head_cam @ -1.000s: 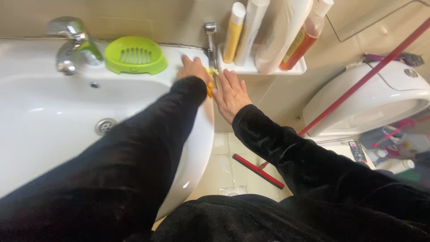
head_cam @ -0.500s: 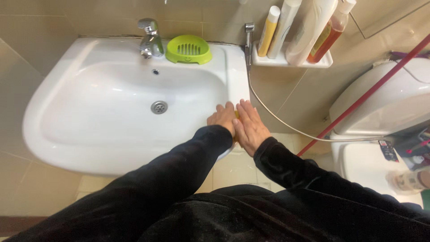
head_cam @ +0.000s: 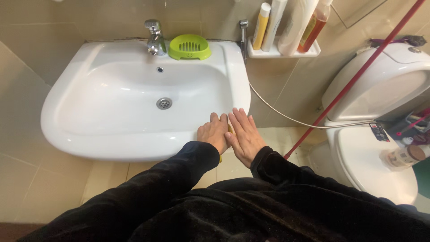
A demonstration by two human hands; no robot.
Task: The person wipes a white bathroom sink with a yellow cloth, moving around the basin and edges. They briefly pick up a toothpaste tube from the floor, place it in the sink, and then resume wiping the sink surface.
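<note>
A yellow cloth [head_cam: 230, 129] is being pressed against the sink [head_cam: 134, 143] rim's front right corner by the left hand [head_cam: 215, 132], fingers together. The right hand [head_cam: 244, 134] is being laid flat beside it, fingers slightly spread.

2 hands [head_cam: 230, 134], 1 sink [head_cam: 80, 130], 1 tap [head_cam: 155, 36], 1 soap dish [head_cam: 189, 47], 4 bottles [head_cam: 286, 22]
</note>
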